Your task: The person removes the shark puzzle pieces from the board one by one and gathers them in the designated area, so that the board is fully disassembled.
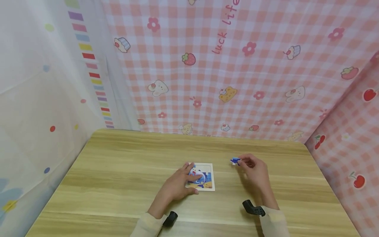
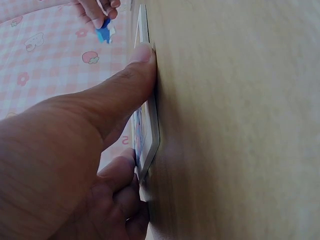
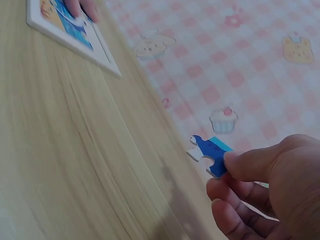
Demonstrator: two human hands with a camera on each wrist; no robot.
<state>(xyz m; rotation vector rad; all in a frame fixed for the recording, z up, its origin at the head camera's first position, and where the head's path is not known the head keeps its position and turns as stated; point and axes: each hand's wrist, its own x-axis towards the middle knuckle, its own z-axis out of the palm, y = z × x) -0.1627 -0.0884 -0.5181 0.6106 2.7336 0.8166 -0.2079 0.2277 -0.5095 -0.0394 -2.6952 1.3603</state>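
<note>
Puzzle board [image 1: 209, 180] lies partly under the left hand [image 1: 177, 184], whose spread fingers rest on top; farther off, the right hand [image 1: 256, 169] pinches a piece [image 3: 214, 152] above the desk [image 1: 112, 184], the board leftward of those fingers.

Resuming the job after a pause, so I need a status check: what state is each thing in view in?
Jigsaw tray: flat on the wood-grain table, partly filled, with a pale gap at its far right.
Jigsaw piece: loose, raised off the table.
Left grip: resting on the tray.
Right grip: pinching the piece.
Gingham backdrop: hanging behind the table.
</note>
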